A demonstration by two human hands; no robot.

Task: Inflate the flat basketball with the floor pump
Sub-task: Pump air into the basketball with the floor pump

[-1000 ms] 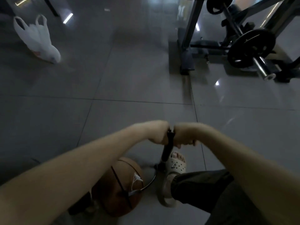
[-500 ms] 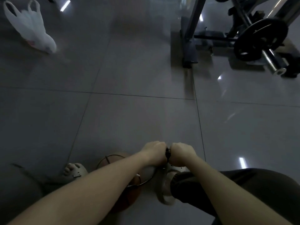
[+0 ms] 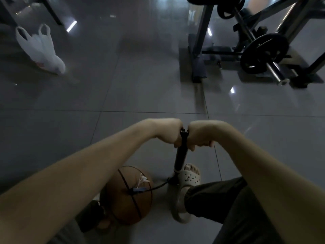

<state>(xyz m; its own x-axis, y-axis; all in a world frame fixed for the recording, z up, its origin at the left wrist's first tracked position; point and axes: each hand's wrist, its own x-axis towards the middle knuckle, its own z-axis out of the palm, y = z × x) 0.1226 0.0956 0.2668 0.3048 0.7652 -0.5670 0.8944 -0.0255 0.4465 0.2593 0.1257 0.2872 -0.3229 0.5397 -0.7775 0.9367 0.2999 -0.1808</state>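
The left hand [image 3: 169, 132] and the right hand [image 3: 197, 135] are each clenched around the pump's handle, one on either side of the black pump [image 3: 180, 155], knuckles nearly meeting above the shaft. The pump stands tilted on the grey tiled floor [image 3: 140, 88], its base beside a foot in a pale sandal [image 3: 186, 184] that seems to press on it, though the contact is hard to make out. A thin black hose [image 3: 158, 186] runs from the pump's foot leftward to the brown ball [image 3: 128, 198], which lies on the floor under the left forearm, just left of the sandal; the hose end meets the ball's upper surface. A white bag [image 3: 40, 48] lies far left, and a weight rack [image 3: 260, 50] stands far right.
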